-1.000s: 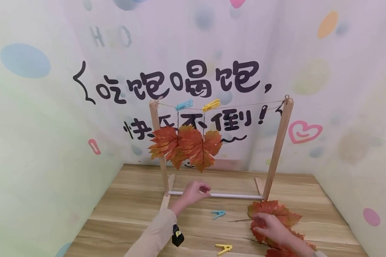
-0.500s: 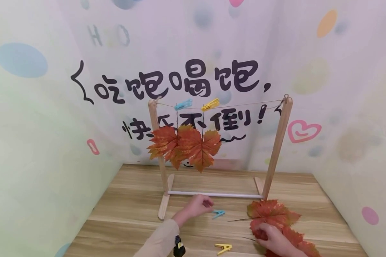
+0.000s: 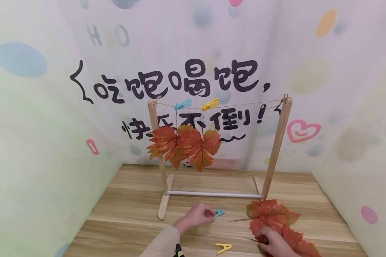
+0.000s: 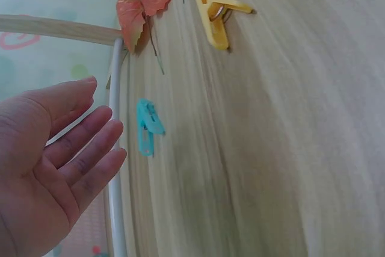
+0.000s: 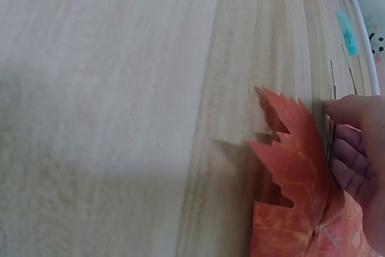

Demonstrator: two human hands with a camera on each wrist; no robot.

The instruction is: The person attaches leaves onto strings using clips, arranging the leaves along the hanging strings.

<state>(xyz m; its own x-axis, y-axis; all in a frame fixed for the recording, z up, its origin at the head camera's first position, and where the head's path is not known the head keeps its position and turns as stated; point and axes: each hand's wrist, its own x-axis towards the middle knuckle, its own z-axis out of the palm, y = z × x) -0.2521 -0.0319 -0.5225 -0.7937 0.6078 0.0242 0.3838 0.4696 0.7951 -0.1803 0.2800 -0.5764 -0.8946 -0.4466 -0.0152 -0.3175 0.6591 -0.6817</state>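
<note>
My left hand is beside a blue clip on the table; in the left wrist view its fingers are loosely bent and hold nothing, apart from the blue clip. At the right, my right hand is low over the red-orange leaves. The right wrist view shows its thumb and bent fingers around a thin dark stem, beside a leaf. A yellow clip lies between the hands, nearer the front.
Behind the hands stands a wooden frame with a white bottom rod. From its string, a blue clip and a yellow clip hold two leaves by their stems. A patterned wall backs the table.
My left hand has come down from near the white rod toward the blue clip on the table. My right hand has shifted slightly toward the front, to the lower stem.
</note>
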